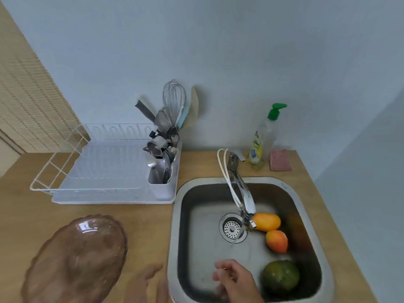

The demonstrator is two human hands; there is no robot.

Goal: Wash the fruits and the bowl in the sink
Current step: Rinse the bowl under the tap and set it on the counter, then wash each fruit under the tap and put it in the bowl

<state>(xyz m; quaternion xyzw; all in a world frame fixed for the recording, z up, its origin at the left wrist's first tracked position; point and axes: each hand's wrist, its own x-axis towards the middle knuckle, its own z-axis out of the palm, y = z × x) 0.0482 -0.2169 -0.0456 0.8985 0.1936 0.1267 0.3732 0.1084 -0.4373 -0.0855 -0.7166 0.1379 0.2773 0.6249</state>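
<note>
A clear pinkish glass bowl [76, 261] stands on the wooden counter to the left of the steel sink [310, 217]. Three fruits lie in the sink's right half: a yellow-orange one [267, 221] under the tap, an orange-red one [277, 241] beside it, and a dark green one [280, 278] nearest me. My left hand [144, 283] is blurred and flat over the counter between bowl and sink, fingers apart, holding nothing. My right hand [235, 281] hovers inside the sink left of the green fruit, fingers loosely curled and empty.
The tap [241, 189] reaches over the drain [232, 228], with a thin stream of water. A white dish rack [105, 169] with a utensil holder stands at the back left. A soap bottle [263, 138] and a pink sponge [281, 160] sit behind the sink.
</note>
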